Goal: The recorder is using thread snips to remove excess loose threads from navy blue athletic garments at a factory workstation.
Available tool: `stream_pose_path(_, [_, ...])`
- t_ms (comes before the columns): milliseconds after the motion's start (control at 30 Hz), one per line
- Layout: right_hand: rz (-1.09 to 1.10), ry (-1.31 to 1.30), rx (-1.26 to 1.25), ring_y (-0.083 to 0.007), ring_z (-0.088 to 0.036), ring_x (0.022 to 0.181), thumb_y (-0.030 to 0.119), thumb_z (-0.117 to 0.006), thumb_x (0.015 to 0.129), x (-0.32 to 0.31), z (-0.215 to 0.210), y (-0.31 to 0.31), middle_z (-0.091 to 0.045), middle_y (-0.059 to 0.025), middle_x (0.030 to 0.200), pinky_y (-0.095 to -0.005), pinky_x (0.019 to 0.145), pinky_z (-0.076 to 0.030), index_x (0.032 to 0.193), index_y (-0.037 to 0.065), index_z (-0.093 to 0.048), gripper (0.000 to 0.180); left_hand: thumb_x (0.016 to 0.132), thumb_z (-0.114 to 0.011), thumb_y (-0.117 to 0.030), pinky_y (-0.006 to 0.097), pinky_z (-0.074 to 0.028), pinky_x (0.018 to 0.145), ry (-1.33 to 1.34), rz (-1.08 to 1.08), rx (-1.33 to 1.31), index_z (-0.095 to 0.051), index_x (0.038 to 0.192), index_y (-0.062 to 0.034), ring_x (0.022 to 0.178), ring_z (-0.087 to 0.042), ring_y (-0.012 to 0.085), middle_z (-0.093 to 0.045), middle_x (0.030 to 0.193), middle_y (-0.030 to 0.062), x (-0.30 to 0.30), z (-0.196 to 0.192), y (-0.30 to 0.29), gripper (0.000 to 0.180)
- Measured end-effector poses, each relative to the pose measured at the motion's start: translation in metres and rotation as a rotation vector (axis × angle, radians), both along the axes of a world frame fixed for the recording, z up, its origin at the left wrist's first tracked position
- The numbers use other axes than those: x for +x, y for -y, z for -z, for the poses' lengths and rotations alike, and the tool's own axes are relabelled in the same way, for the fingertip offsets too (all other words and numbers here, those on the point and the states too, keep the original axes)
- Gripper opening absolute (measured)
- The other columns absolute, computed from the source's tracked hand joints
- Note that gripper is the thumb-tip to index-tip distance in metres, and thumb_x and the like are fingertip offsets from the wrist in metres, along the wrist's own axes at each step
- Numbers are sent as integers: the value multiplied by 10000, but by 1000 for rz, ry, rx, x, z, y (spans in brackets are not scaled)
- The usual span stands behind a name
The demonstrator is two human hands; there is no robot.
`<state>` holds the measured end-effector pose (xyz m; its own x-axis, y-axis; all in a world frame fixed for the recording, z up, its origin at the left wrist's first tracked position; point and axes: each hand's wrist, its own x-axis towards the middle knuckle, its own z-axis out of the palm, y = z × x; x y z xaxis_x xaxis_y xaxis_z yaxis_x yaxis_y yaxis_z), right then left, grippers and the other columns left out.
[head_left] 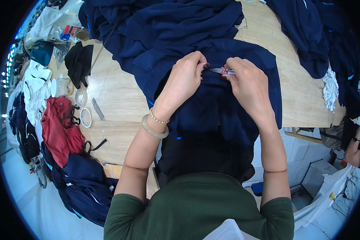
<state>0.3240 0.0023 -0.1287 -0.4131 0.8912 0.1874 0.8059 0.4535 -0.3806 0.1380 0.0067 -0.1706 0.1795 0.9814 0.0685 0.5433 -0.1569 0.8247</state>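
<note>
A navy blue garment [252, 56] is spread over the table's near edge and hangs down toward my lap. My left hand [188, 70] is closed, its thumb and fingertips pinching the navy cloth. Just to the right, my right hand [246, 78] grips a small pair of thread snips [224, 71] with pinkish-red handles. The metal blades point left, close to my left fingertips and against the cloth. Any thread between the blades and the cloth is too fine to make out.
More navy garments [168, 24] lie heaped at the far side, others [304, 36] at the right. On the wooden table [120, 104] at left are tape rolls [86, 117], a grey strip [98, 109], a red garment [60, 124] and black cloth [78, 62]. Another person's arm [353, 148] shows at far right.
</note>
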Motion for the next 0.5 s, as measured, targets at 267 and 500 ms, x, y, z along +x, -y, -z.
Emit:
stream_pose_path(267, [48,-70,-42,-261,-628,823,48,-701,795,7,7,5,-635,-83,854,-368,714,-510,880,34,-584,145,953,-526,1,268,-524,612,15,-10,27,-555,915,47,637,-608,156,-610,786,114,-1,8,6,67])
stream_pose_path(500, [59,-97,2,-255,-622,819,50,-704,794,7,8,3,-627,-80,842,-362,708,-509,884,38,-588,147,956,-516,10,263,-523,610,30,-28,25,-547,921,48,649,-605,149,-608,810,107,0,9,4,60])
